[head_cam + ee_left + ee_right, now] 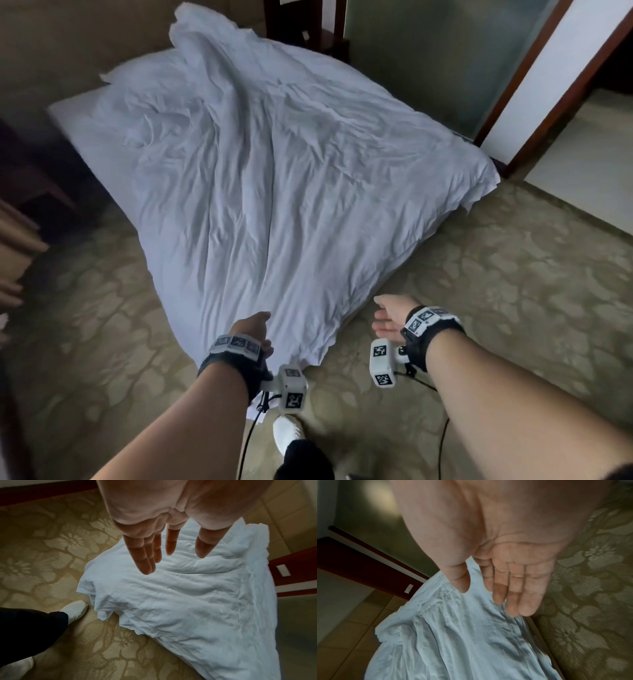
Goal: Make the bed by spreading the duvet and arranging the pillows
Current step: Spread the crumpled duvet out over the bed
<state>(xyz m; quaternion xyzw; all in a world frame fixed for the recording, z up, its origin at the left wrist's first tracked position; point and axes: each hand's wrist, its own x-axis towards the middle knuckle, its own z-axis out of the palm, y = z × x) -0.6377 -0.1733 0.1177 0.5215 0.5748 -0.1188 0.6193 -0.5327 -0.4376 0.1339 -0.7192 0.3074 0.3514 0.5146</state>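
Head view: a person stands at the foot corner of a bed, where a wrinkled white duvet [274,192] is spread across the mattress and hangs down to the patterned carpet [496,281] at the near corner. At the far end of the bed, a white pillow [144,68] shows beside the bunched top edge of the duvet. The left hand [251,330] hovers over the duvet's near corner; the right hand [390,317] is held just off the duvet's edge, above the carpet, holding nothing. Both wrists carry black straps with 2 white marker-covered camera units. A white shoe [287,433] and a dark trouser leg show below. A wood-framed doorway [534,85] stands to the right of the bed.

Left wrist view: the left hand [164,524] is spread flat with 4 fingers [142,555] and thumb extended, palm toward the camera, grasping nothing; the duvet's [188,601] crumpled corner lies beneath it, draped onto the carpet [42,540], near the shoe [75,609].

Right wrist view: the right hand [505,550] is likewise released, fingers [529,595] straight and together, thumb apart, above the duvet's [453,635] edge where fabric meets carpet [590,588]. Whether the fingertips touch the cloth cannot be told.
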